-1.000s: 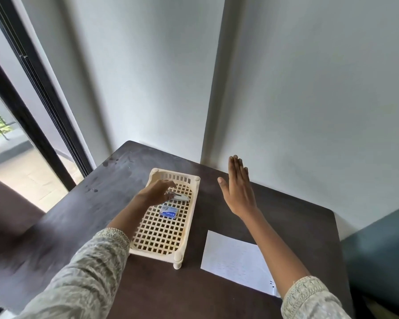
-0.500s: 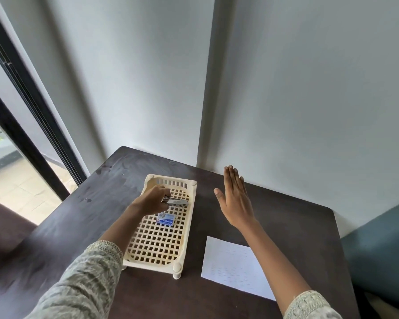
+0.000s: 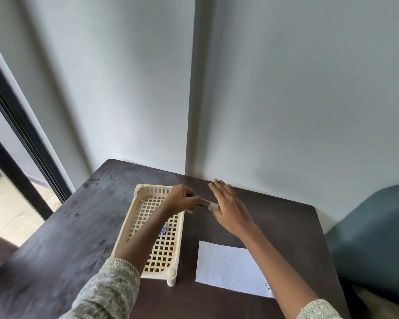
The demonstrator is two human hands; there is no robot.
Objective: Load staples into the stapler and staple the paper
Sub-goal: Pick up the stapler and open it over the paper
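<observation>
My left hand [image 3: 183, 201] grips a small metal stapler [image 3: 206, 202] and holds it just above the right rim of the cream lattice basket [image 3: 134, 223]. The stapler's silver end points right, toward my right hand [image 3: 231, 209], which hovers open with fingers spread, its thumb next to the stapler's tip. A small blue staple box [image 3: 163, 229] lies in the basket, mostly hidden behind my left forearm. A white sheet of paper [image 3: 228, 265] lies flat on the dark table, right of the basket and under my right forearm.
The dark wooden table [image 3: 55, 249] stands in a corner against a grey wall. A black-framed window [image 3: 14, 143] runs along the left. A blue-grey padded seat [image 3: 373, 238] stands beyond the table's right edge.
My left hand has lifted the stapler from the basket's floor and carried it right over the rim. My right hand has moved left to meet it. The staple box is now mostly covered.
</observation>
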